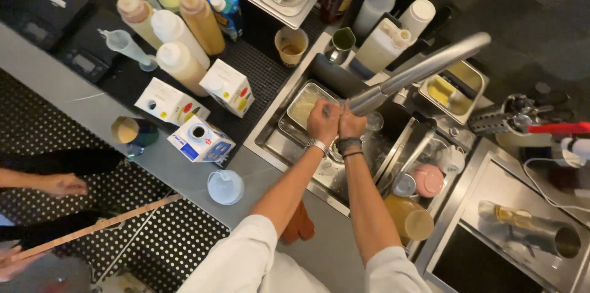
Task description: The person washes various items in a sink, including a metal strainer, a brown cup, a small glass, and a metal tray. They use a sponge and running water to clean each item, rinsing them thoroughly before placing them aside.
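Both hands meet over the sink (289, 145), right under the end of the long steel tap (424, 69). The left hand (324, 122), with a metal watch on its wrist, and the right hand (351, 126), with dark bands on its wrist, press against each other with fingers curled in. Whether they grip anything small between them cannot be told; nothing shows in the fingers.

Inside the sink, just behind the hands, lies a steel tray (305, 104) with a pale residue. Right of the sink, a pink cup (428, 179) stands by a jug of amber liquid (410, 218).

Left of the sink, on the dark mat of the worktop (92, 115), stand squeeze bottles (178, 35) with cream and tan fillings, and nearer the sink two white cartons (227, 87). A blue-and-white carton (201, 139) lies on its side, near the sink's left corner, with a clear lid (225, 187) further towards the worktop's front edge. Behind the sink, a paper cup (291, 45) stands next to a small steel pitcher (341, 44).

Far left of the sink, another person's hand (64, 185) shows over the dotted floor.
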